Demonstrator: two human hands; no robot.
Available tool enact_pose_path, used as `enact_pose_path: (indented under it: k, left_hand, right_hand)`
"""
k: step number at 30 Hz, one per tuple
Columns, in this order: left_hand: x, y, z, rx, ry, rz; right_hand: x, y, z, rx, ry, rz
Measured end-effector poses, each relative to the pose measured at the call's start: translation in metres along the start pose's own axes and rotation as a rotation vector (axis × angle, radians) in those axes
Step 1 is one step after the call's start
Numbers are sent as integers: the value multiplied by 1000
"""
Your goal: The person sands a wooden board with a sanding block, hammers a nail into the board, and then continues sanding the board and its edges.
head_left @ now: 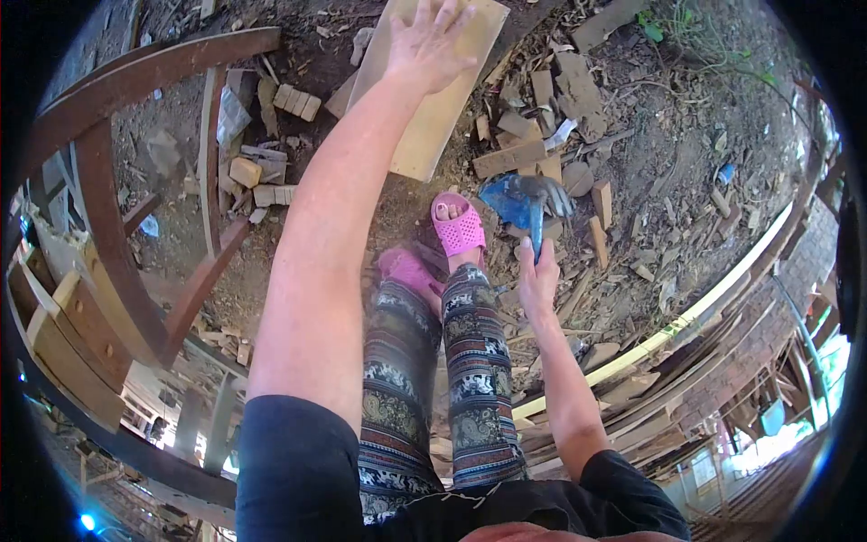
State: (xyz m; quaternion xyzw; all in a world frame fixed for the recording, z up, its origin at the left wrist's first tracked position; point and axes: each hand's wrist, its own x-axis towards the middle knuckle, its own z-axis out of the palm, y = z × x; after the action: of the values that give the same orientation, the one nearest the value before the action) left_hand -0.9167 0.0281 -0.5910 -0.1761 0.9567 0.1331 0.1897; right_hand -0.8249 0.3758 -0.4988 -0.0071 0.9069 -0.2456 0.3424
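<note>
My left hand lies on a flat tan board at the top, its fingers spread and palm down. The board's far end runs out of view. In my right hand is a blue and grey item that looks like a work glove, pinched by a narrow blue end between thumb and fingers. It hangs over the dirt just right of my feet, above some wood offcuts. Its grey parts look like glove fingers, though its full shape is bunched up.
Two pink sandals are on my feet on the dirt. A brown wooden frame stands at the left. Wood offcuts litter the ground ahead. A long pale plank and stacked timber run along the right. Green plants grow top right.
</note>
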Motion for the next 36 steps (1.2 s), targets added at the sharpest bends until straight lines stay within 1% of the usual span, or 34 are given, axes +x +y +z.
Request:
enact_pose_path:
  k: [2, 3, 4, 5, 6, 8, 9, 10, 12, 13, 14, 16, 17, 18, 20, 21, 22, 24, 25, 26, 28, 29, 30, 32, 33, 34, 35, 36]
  left_hand:
    - [-29, -26, 41, 7, 315, 144]
    - [-48, -37, 48, 9, 313, 135]
    - [-73, -46, 52, -40, 347, 63]
    - [-92, -54, 55, -88, 382, -10]
    - [-105, -61, 60, -87, 382, -18]
    - [-129, -77, 75, -471, 105, -353]
    - [-133, -91, 94, -677, 190, -236]
    - [-133, -98, 96, -675, 192, -251]
    - [-131, -111, 106, -931, -46, -298]
    - [-127, -118, 117, -1051, 25, -239]
    - [-124, -126, 128, -1058, 25, -253]
    - [-123, -126, 116, -1120, -106, -230]
    - [-125, -122, 109, -1094, -56, -255]
    - [-128, -116, 106, -1093, -45, -259]
    - [-136, -109, 94, -931, 47, -368]
    - [-142, -105, 86, -931, 25, -433]
    - [-148, -104, 91, -936, 33, -436]
    - [-161, -95, 118, -1129, 258, -478]
    - [-166, -90, 130, -1351, 334, -469]
    - [-171, -86, 142, -1362, 332, -476]
    - [-184, -76, 129, -1901, 325, -647]
    - [-186, -75, 123, -1908, 310, -643]
    - [-185, -75, 125, -1909, 313, -642]
    - [-185, -80, 128, -1965, 278, -631]
    - [-185, -79, 131, -1969, 281, -640]
    - [-180, -79, 133, -1763, 316, -580]
    - [-176, -77, 135, -1558, 347, -521]
    - [-177, -70, 132, -1563, 351, -525]
  right_hand:
    - [-1, -7, 4, -29, -21, -44]
    - [1, -8, 7, -38, -71, -121]
    - [2, -9, 10, -46, -121, -198]
    - [5, -13, 10, -85, -207, -233]
    - [8, -17, 13, -87, -214, -237]
    - [15, -24, 24, -223, -266, -517]
    - [18, -30, 29, -255, -269, -578]
    - [18, -43, 30, -255, -281, -587]
    - [17, -65, 33, -137, -242, -761]
    - [22, -63, 36, -167, -258, -847]
    - [26, -62, 43, -173, -273, -849]
    - [37, -68, 57, -204, -255, -919]
    - [45, -65, 70, -373, -251, -794]
    - [43, -65, 72, -373, -251, -806]
    - [44, -69, 73, -412, -264, -714]
    - [41, -76, 70, -333, -263, -727]
    - [37, -81, 67, -340, -264, -734]
    - [28, -93, 57, -208, -216, -762]
    - [29, -94, 56, -112, -221, -810]
    - [31, -92, 58, -123, -228, -808]
    - [44, -87, 68, -188, -242, -919]
    - [52, -89, 76, -422, -314, -749]
    - [52, -89, 76, -422, -314, -751]
    - [52, -92, 77, -459, -368, -659]
    - [48, -90, 72, -410, -343, -614]
    - [45, -86, 65, -414, -342, -617]
    - [41, -80, 57, -323, -301, -621]
    - [36, -74, 48, -233, -263, -625]
